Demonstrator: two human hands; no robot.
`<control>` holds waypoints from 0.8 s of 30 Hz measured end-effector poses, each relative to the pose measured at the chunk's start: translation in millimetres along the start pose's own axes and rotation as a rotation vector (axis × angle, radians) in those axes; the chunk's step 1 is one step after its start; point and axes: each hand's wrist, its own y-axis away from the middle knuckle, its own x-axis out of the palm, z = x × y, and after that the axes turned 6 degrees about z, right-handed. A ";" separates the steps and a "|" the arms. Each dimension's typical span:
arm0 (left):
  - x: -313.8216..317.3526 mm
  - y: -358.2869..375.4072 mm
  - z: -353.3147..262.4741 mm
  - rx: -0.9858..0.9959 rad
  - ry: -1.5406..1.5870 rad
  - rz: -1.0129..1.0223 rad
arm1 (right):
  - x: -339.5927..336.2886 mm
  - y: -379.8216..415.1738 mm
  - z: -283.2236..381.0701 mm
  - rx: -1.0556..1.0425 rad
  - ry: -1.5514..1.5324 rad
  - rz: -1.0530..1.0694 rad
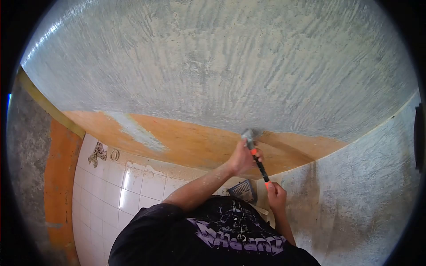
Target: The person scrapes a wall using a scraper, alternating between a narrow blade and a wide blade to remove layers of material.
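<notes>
A long-handled scraper (261, 169) with a black and orange handle slants up to the wall in front of me. Its grey head (250, 134) is at the line between bare grey wall and orange paint; its edge is blurred. My left hand (242, 158) is closed around the handle just below the head. Lower down, my right hand (277, 196) grips the handle's end. The grey wall (213, 71) is covered in streaky marks, and a band of orange paint (191, 136) runs along its bottom.
White floor tiles (100, 195) lie to my left, with dust along the wall. A crumpled patterned rag (98, 152) and a ring-shaped item (115, 154) are near the left corner. A dark slotted tray (243, 189) is by my body. Another grey wall (350, 208) stands on the right.
</notes>
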 end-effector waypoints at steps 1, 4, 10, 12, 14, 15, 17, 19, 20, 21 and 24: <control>-3.1 6.7 -5.1 0.026 0.037 0.000 | 3.0 0.7 8.5 -0.030 0.034 0.002; -3.0 9.2 -9.6 -0.008 -0.010 -0.006 | 16.8 -1.5 -11.2 -0.077 -0.056 -0.014; -5.4 20.8 -21.0 0.054 -0.016 -0.050 | 21.5 -7.0 7.8 -0.100 -0.012 0.030; -10.7 29.3 -29.6 0.081 0.000 -0.062 | 35.0 -8.1 15.4 -0.051 -0.030 0.039; -10.4 36.2 -39.7 0.105 -0.019 -0.072 | 43.2 -10.4 12.3 0.002 -0.048 0.050; -8.6 37.4 -40.5 0.115 -0.016 -0.076 | 43.5 -10.6 15.6 -0.012 -0.050 0.057; -4.9 37.7 -40.7 0.127 -0.008 -0.081 | 41.9 -9.3 27.2 -0.036 -0.056 0.061; -4.0 40.5 -44.1 0.149 0.010 -0.085 | 40.8 -11.6 34.3 -0.052 0.002 0.072; -5.1 43.2 -46.8 0.161 0.021 -0.089 | 41.9 -13.4 37.5 -0.059 0.031 0.081; -9.1 46.2 -50.6 0.189 0.027 -0.084 | 44.9 -17.0 40.1 -0.072 0.039 0.095; -16.9 55.0 -60.5 0.225 0.046 -0.103 | 56.7 -21.1 45.7 -0.084 0.046 0.123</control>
